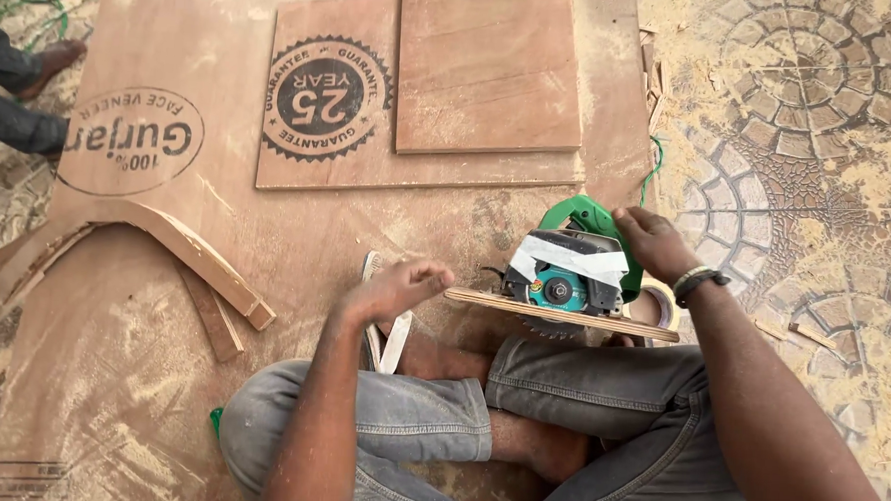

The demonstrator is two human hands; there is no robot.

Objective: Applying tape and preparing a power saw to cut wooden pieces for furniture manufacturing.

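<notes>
Green circular saw [572,269] under clasping right hand [656,245]; left hand [396,288] spread on its wooden base [523,308].

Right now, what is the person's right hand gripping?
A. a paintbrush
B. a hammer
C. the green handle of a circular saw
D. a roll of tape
C: the right hand closes on the green handle of the circular saw, while the left hand steadies the thin wooden strip under it.

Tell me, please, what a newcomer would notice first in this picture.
First comes the green and black circular saw near the middle, with the right hand on its green handle and the left hand at the end of the thin wooden strip under it. Behind lie two flat rectangular plywood panels on the large sawdust-covered plywood sheet.
</notes>
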